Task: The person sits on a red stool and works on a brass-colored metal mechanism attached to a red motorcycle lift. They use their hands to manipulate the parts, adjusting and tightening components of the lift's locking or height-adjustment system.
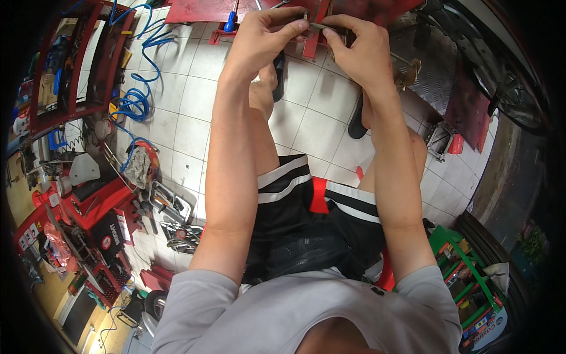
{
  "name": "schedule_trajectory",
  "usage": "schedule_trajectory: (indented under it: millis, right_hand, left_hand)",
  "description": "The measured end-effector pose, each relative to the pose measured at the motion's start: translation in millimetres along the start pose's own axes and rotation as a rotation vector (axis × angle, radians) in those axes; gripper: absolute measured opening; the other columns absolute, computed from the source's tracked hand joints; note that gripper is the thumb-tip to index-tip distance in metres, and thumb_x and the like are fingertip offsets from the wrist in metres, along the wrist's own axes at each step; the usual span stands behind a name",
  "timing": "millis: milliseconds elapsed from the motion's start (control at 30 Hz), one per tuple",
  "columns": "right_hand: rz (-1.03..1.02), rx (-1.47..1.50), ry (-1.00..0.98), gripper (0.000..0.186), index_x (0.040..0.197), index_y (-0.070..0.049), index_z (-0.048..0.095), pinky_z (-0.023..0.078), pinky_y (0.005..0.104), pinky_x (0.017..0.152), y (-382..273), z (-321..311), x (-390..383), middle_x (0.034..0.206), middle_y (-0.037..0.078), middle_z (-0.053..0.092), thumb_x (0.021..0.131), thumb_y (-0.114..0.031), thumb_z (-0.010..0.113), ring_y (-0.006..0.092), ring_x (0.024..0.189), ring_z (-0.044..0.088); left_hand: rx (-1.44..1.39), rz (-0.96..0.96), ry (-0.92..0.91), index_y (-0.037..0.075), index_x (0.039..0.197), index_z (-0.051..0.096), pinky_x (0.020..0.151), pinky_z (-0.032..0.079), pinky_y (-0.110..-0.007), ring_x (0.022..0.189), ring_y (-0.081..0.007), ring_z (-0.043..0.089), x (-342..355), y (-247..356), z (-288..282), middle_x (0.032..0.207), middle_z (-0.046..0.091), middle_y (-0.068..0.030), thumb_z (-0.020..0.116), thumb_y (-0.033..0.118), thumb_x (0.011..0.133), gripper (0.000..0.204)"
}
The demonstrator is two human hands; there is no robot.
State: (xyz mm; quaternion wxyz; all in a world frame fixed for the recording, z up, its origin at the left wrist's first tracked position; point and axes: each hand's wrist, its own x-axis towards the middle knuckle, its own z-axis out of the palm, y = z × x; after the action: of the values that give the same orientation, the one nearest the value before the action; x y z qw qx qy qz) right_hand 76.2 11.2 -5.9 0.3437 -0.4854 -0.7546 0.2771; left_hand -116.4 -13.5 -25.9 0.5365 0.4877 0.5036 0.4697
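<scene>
Both my arms reach forward to the far edge of the view. My left hand (pixel 265 38) is closed in a pinch, thumb against fingers, on a small thin metal piece (pixel 317 25). From the other side my right hand (pixel 364 56) pinches the same piece between thumb and forefinger. Its exact kind is too small to make out. Just behind my fingers rises a red metal bar (pixel 311 47) of the red work stand (pixel 197 12). A screwdriver with a blue handle (pixel 230 23) lies on the stand, left of my left hand.
A coiled blue air hose (pixel 134 106) trails over the white tiled floor (pixel 183 121) on the left. Beyond it stands a red tool rack (pixel 73 112). Trays of tools (pixel 171 200) sit on the floor nearer me. A green metal rack (pixel 451 251) stands at lower right.
</scene>
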Motion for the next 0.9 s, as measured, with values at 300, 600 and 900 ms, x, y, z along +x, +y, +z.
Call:
schedule_trajectory:
  millis: [300, 600, 900]
  right_hand:
    - [0.012, -0.007, 0.011, 0.018, 0.098, -0.006, 0.076, 0.054, 0.0319, 0.066, 2, 2, 0, 0.066, 0.010, 0.071, 0.085, -0.016, 0.069, 0.0222, 0.062, 0.072]
    - [-0.039, -0.006, 0.053, 0.017, 0.096, -0.005, 0.077, 0.055, 0.0317, 0.064, -1, 1, 1, 0.066, 0.010, 0.071, 0.083, -0.014, 0.070, 0.0228, 0.061, 0.071]
    - [0.022, 0.020, 0.008, 0.019, 0.097, -0.005, 0.077, 0.054, 0.0308, 0.063, -4, -3, 0, 0.065, 0.009, 0.071, 0.082, -0.016, 0.072, 0.0225, 0.059, 0.070]
  left_hand:
    - [-0.118, 0.015, -0.022, -0.006, 0.131, 0.058, 0.092, 0.054, -0.029, 0.104, -0.0170, 0.067, -2, 6, 4, 0.115, 0.069, -0.0115, 0.065, 0.002, 0.093, 0.039]
    - [-0.012, 0.065, -0.022, -0.008, 0.126, 0.061, 0.085, 0.057, -0.029, 0.097, -0.0183, 0.070, 3, -8, -3, 0.108, 0.071, -0.0137, 0.069, 0.015, 0.094, 0.040]
    - [0.009, -0.128, -0.020, -0.008, 0.126, 0.062, 0.071, 0.057, -0.026, 0.079, -0.0125, 0.069, 2, 6, 1, 0.091, 0.074, -0.0117, 0.070, 0.025, 0.096, 0.045]
